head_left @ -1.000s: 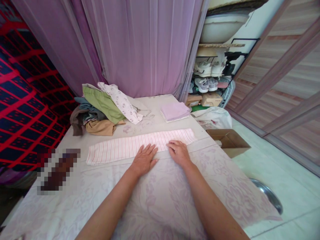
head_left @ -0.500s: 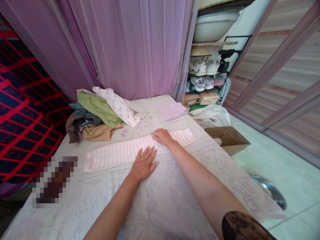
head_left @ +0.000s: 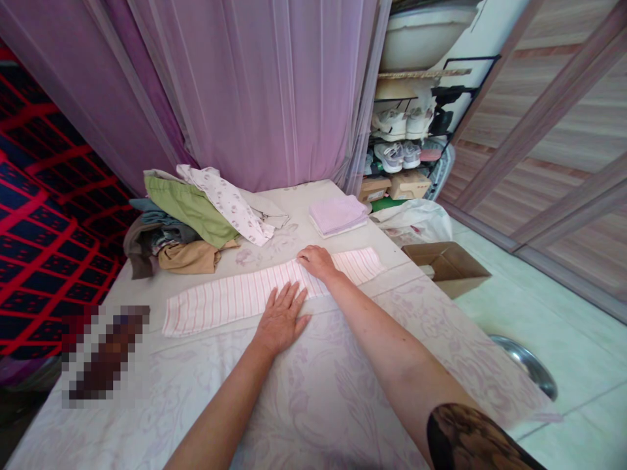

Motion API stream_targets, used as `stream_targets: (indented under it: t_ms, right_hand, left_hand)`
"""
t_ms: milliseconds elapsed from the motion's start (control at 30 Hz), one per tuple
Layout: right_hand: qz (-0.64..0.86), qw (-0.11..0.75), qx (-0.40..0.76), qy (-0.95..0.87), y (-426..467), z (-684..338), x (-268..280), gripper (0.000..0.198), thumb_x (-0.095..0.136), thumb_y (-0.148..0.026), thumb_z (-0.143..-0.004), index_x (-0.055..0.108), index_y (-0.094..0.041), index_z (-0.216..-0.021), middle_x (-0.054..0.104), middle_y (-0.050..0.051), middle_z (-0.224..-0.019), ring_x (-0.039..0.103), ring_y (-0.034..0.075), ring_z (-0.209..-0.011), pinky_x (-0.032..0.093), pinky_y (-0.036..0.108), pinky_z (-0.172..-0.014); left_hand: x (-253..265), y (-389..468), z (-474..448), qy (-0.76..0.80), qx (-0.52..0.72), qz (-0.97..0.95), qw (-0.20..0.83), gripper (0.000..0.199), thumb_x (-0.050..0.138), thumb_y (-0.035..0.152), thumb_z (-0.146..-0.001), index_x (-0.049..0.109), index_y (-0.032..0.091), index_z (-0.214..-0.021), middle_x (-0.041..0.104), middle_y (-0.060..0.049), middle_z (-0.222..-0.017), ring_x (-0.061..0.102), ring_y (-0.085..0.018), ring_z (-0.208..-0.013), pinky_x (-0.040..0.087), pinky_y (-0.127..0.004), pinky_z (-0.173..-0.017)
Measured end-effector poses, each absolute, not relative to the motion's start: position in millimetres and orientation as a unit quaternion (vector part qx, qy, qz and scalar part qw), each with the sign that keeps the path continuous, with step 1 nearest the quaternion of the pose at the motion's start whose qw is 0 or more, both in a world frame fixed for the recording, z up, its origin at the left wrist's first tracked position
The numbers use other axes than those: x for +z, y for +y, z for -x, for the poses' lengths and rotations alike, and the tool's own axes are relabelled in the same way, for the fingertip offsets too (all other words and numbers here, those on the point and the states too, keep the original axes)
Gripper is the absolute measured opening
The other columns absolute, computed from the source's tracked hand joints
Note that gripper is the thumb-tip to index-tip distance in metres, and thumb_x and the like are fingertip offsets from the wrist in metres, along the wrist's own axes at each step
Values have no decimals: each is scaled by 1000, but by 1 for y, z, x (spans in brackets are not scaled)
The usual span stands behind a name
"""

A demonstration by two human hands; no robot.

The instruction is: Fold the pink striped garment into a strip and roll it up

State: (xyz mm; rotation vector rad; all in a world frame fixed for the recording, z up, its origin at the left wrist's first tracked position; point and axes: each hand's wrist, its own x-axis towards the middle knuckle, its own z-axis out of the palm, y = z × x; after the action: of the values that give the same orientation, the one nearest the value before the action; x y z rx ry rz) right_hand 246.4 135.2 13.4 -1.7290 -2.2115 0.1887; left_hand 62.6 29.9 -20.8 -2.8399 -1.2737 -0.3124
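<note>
A long folded strip of white cloth with pink stripes [head_left: 230,301] lies across the bed-like surface in front of me. My left hand [head_left: 281,320] rests flat on its near edge, fingers spread and palm down. Just beyond it, my right hand [head_left: 316,262] has its fingers bent together at the cloth's far edge, near the middle of its length; the fingertips are partly hidden. Toward the back right sits a neatly folded lilac cloth [head_left: 337,215]. A loose heap of clothes at the back left includes a green garment [head_left: 196,207], a white patterned one [head_left: 225,202] and a tan one [head_left: 189,258].
The surface has a pale floral cover [head_left: 313,398]. Purple curtains [head_left: 255,98] hang behind it. To the right stand a shoe rack [head_left: 411,75], an open cardboard box [head_left: 455,261] and a metal basin [head_left: 526,365]. A red-and-navy checked fabric [head_left: 44,261] is at left.
The camera view has shifted slightly. Both hands stay at nearly the same places on the striped cloth, which lies as before.
</note>
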Motion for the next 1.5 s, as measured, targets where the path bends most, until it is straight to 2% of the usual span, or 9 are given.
stream_targets:
  t_ms: [200, 367, 433, 533, 633, 800, 1100, 1500]
  right_hand:
    - [607, 175, 65, -772, 129, -244, 8, 21, 53, -29, -91, 72, -23, -95, 71, 5, -98, 60, 20, -96, 41, 30, -84]
    - [600, 206, 61, -771, 115, -248, 7, 31, 50, -24, -91, 63, -22, -118, 67, 7, -115, 57, 21, -107, 39, 33, -92]
    - [593, 228, 59, -770, 108, -251, 7, 34, 50, -22, -89, 61, -21, -122, 64, 8, -121, 55, 22, -111, 38, 36, -96]
    - [577, 255, 63, -773, 95, -261, 5, 31, 52, -20, -87, 65, -21, -115, 64, 8, -122, 55, 23, -111, 38, 38, -97]
    - [561, 295, 83, -769, 77, -275, -1, 26, 53, -14, -82, 69, -23, -99, 67, 6, -113, 57, 21, -106, 41, 37, -95]
    - [518, 318, 108, -787, 44, -289, -11, 24, 61, -14, -72, 69, -24, -92, 65, 4, -112, 57, 21, -107, 42, 37, -93]
    - [505, 294, 75, -808, 35, -281, -12, 12, 59, -17, -83, 69, -23, -83, 66, 5, -106, 57, 21, -102, 40, 37, -88]
    - [500, 289, 67, -814, 31, -284, -13, 14, 60, -17, -81, 71, -25, -83, 67, 4, -106, 57, 20, -101, 41, 37, -87]
  left_hand:
    - [-17, 29, -63, -412, -87, 907, -4, 58, 36, 51, -95, 32, 25, -146, 32, -10, -154, 25, -29, -142, 18, -53, -114]
    - [-15, 28, -63, -415, -86, 906, -9, 54, 38, 50, -95, 38, 27, -143, 34, -8, -153, 26, -28, -142, 19, -53, -114]
    - [-15, 28, -63, -410, -87, 908, -10, 52, 37, 50, -95, 38, 29, -143, 34, -7, -153, 27, -28, -142, 18, -53, -114]
    - [-15, 28, -63, -406, -83, 910, -16, 54, 37, 48, -96, 35, 28, -145, 36, -7, -152, 28, -27, -141, 17, -53, -115]
    - [-15, 28, -63, -408, -84, 909, -23, 57, 37, 48, -96, 31, 23, -147, 37, -8, -152, 28, -26, -141, 16, -52, -116]
    - [-13, 28, -63, -403, -85, 911, -9, 53, 34, 49, -96, 39, 23, -143, 35, -8, -153, 28, -26, -142, 18, -52, -115]
    - [-12, 30, -63, -398, -56, 916, 2, 53, 32, 50, -97, 34, 29, -146, 31, -7, -155, 26, -27, -142, 20, -54, -114]
    - [-9, 28, -64, -404, -53, 913, -12, 54, 35, 49, -96, 34, 28, -146, 32, -7, -154, 26, -27, -142, 19, -54, -114]
